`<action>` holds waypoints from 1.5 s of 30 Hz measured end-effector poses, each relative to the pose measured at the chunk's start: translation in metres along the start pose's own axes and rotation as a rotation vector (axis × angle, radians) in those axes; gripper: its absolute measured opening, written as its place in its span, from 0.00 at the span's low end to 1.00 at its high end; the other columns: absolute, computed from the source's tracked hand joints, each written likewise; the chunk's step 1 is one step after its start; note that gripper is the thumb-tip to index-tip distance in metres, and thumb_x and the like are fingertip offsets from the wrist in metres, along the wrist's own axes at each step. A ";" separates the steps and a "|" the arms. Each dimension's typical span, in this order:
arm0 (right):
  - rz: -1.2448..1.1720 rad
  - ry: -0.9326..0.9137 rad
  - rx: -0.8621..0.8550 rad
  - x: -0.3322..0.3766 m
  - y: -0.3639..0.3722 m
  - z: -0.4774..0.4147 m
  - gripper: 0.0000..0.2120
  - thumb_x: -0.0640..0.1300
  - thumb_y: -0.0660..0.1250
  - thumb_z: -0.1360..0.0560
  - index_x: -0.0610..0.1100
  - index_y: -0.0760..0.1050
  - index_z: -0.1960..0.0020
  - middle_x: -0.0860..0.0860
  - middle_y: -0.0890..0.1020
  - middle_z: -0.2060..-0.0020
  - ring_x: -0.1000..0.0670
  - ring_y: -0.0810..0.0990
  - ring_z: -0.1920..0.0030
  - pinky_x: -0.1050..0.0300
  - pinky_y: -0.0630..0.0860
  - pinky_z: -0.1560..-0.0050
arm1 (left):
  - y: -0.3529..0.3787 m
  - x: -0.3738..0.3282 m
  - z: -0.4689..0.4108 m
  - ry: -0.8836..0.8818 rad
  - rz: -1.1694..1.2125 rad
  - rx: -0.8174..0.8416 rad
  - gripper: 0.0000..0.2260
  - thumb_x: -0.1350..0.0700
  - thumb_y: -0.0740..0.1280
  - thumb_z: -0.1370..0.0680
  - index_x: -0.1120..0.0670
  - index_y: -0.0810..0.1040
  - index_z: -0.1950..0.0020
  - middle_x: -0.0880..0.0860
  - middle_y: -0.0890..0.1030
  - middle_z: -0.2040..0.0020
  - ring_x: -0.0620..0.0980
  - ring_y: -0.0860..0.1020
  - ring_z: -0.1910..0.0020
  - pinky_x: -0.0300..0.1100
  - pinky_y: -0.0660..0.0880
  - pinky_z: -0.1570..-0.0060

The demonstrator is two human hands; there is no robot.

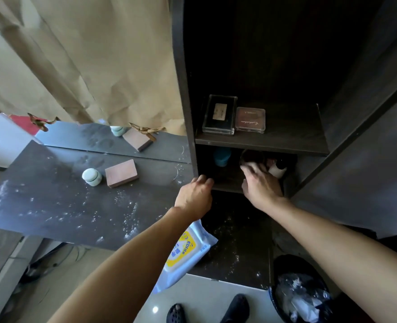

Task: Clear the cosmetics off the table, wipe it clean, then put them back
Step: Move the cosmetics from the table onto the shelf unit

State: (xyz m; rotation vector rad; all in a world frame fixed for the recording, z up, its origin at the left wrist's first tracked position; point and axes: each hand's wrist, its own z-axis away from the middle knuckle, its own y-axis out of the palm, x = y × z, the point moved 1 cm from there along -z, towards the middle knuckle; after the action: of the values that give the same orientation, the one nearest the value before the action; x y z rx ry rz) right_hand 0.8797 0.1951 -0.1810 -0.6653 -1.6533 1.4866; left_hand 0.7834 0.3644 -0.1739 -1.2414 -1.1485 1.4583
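The dark table is dusted with white powder. On it stand a pale green jar and a brown flat box. My left hand hovers at the shelf unit's left edge, fingers apart, holding nothing. My right hand reaches into the lower shelf compartment and touches a dark round container; the grip is blurred. In the same compartment stand a blue jar and a dark bottle with a white base. On the upper shelf lie a black case and a brown compact.
A wet wipes pack lies at the table's front edge under my left arm. A mirror leans behind the table, below a beige curtain. A black bin with rubbish stands at lower right. My feet are below.
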 end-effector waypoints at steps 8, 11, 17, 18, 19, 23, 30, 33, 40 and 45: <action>-0.090 -0.122 0.035 0.113 0.010 0.026 0.11 0.46 0.63 0.26 0.48 0.77 0.44 0.51 0.81 0.51 0.44 0.80 0.50 0.54 0.73 0.56 | -0.018 0.120 0.090 -0.179 0.047 0.022 0.09 0.55 0.60 0.24 0.54 0.75 0.46 0.54 0.79 0.46 0.59 0.77 0.46 0.49 0.73 0.53; -0.129 -0.133 0.074 0.178 0.024 0.022 0.12 0.46 0.63 0.27 0.48 0.77 0.44 0.51 0.82 0.52 0.44 0.80 0.50 0.53 0.74 0.55 | -0.031 0.174 0.133 -0.253 0.070 0.021 0.10 0.55 0.60 0.24 0.53 0.75 0.45 0.53 0.79 0.46 0.59 0.77 0.46 0.48 0.73 0.53; -0.083 -0.158 0.185 0.291 0.052 -0.001 0.17 0.51 0.63 0.27 0.51 0.72 0.39 0.52 0.79 0.45 0.47 0.78 0.43 0.54 0.73 0.47 | -0.044 0.272 0.190 -0.338 0.102 0.016 0.07 0.55 0.59 0.25 0.54 0.74 0.50 0.52 0.79 0.50 0.58 0.78 0.50 0.47 0.72 0.55; -0.069 -0.158 0.200 0.304 0.055 -0.006 0.19 0.52 0.63 0.27 0.51 0.71 0.38 0.52 0.78 0.43 0.47 0.77 0.42 0.54 0.73 0.47 | -0.045 0.287 0.196 -0.352 0.108 0.023 0.07 0.54 0.59 0.25 0.53 0.74 0.50 0.52 0.79 0.50 0.58 0.78 0.50 0.47 0.73 0.55; -0.057 -0.157 0.217 0.315 0.058 -0.011 0.20 0.53 0.63 0.27 0.51 0.70 0.36 0.52 0.77 0.42 0.47 0.76 0.40 0.54 0.73 0.46 | -0.045 0.300 0.201 -0.360 0.109 0.029 0.07 0.54 0.59 0.25 0.53 0.74 0.50 0.52 0.79 0.50 0.57 0.78 0.49 0.47 0.73 0.54; -0.011 -0.166 0.250 0.344 0.066 -0.038 0.22 0.52 0.63 0.26 0.50 0.67 0.33 0.50 0.75 0.39 0.47 0.73 0.38 0.53 0.71 0.45 | -0.043 0.341 0.202 -0.391 0.122 0.056 0.10 0.56 0.60 0.25 0.53 0.74 0.45 0.51 0.78 0.47 0.56 0.77 0.48 0.46 0.73 0.54; 0.064 -0.149 0.339 0.361 0.092 -0.119 0.24 0.46 0.65 0.27 0.48 0.64 0.33 0.49 0.71 0.36 0.45 0.69 0.37 0.50 0.71 0.45 | -0.036 0.387 0.160 -0.395 0.144 0.125 0.10 0.55 0.60 0.24 0.55 0.71 0.45 0.53 0.74 0.47 0.57 0.76 0.48 0.49 0.73 0.55; 0.119 -0.156 0.395 0.365 0.113 -0.160 0.31 0.44 0.68 0.31 0.49 0.60 0.31 0.49 0.64 0.30 0.45 0.62 0.31 0.48 0.67 0.38 | -0.031 0.406 0.124 -0.389 0.143 0.161 0.12 0.55 0.61 0.23 0.54 0.71 0.41 0.53 0.72 0.44 0.56 0.75 0.46 0.49 0.73 0.54; 0.267 -0.211 0.554 0.358 0.157 -0.217 0.45 0.41 0.72 0.34 0.51 0.50 0.26 0.47 0.56 0.26 0.45 0.52 0.25 0.46 0.62 0.34 | -0.001 0.444 0.036 -0.296 0.105 0.278 0.30 0.58 0.67 0.26 0.48 0.58 0.28 0.52 0.63 0.35 0.54 0.68 0.38 0.50 0.76 0.49; 0.201 -0.212 0.488 0.349 0.170 -0.224 0.36 0.42 0.73 0.39 0.53 0.60 0.35 0.50 0.67 0.39 0.46 0.66 0.36 0.50 0.67 0.43 | 0.019 0.451 0.004 -0.246 0.098 0.385 0.29 0.60 0.67 0.26 0.46 0.60 0.29 0.52 0.64 0.34 0.55 0.71 0.39 0.48 0.75 0.47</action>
State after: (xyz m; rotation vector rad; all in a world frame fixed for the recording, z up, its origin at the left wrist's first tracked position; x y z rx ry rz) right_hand 0.8549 0.6328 -0.2744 -0.4199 -1.3179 2.0714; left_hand 0.7265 0.8009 -0.2733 -0.8780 -0.9127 1.8429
